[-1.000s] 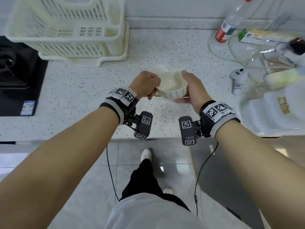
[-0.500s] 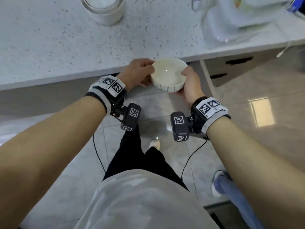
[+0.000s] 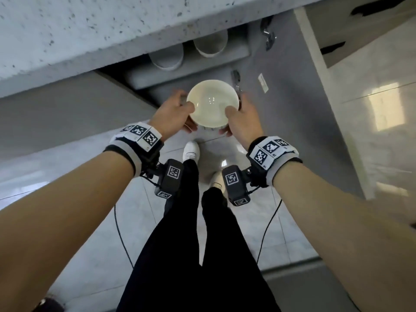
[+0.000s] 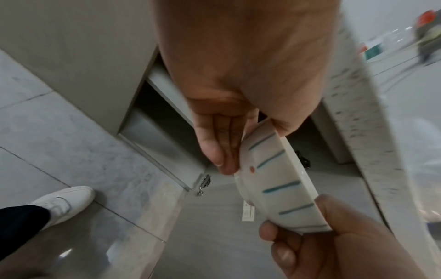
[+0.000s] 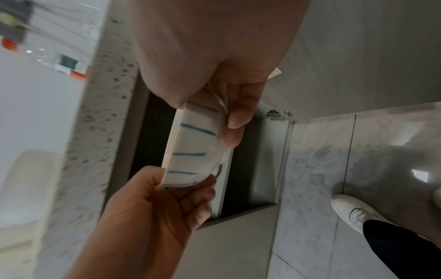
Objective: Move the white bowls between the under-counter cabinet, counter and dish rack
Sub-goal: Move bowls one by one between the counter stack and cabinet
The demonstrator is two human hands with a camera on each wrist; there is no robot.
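Both hands hold one white bowl point(image 3: 212, 103) with blue stripes on its outside point(image 4: 279, 186) point(image 5: 193, 149). It is upright, below the counter edge and just in front of the open under-counter cabinet point(image 3: 191, 70). My left hand point(image 3: 173, 115) grips its left rim, thumb inside and fingers under the base. My right hand point(image 3: 242, 117) grips the right rim the same way. Two more white bowls point(image 3: 166, 57) point(image 3: 210, 45) stand on the cabinet shelf behind.
The speckled counter point(image 3: 90, 25) overhangs the cabinet. The open cabinet door point(image 3: 299, 109) stands to the right with its hinges showing. Drawers with dark handles point(image 3: 333, 47) are further right. My legs and white shoes point(image 3: 191, 152) are on the tiled floor below.
The bowl has come off the counter top and gone down past its edge to the cabinet opening. My view has tilted down; the open cabinet with its bowls now shows.
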